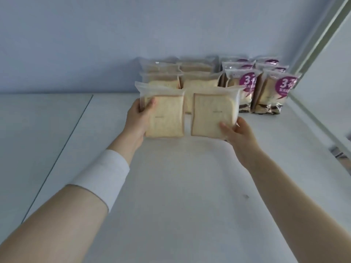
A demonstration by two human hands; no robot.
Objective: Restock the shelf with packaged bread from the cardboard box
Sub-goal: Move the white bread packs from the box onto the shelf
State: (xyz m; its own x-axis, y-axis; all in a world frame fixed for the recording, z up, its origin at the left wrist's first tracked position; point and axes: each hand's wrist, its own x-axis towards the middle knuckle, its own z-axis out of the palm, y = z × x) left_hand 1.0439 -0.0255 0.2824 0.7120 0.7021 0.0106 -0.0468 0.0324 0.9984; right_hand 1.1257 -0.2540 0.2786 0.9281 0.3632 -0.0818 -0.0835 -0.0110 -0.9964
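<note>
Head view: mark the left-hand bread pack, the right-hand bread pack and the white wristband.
left-hand bread pack (166, 118): head view, slice face.
right-hand bread pack (213, 113): head view, slice face.
white wristband (103, 178): head view, its middle.

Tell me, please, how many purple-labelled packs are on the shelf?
6, at the right of the shelf: two front packs, two behind them, two at the back. Others may be hidden behind.
</note>
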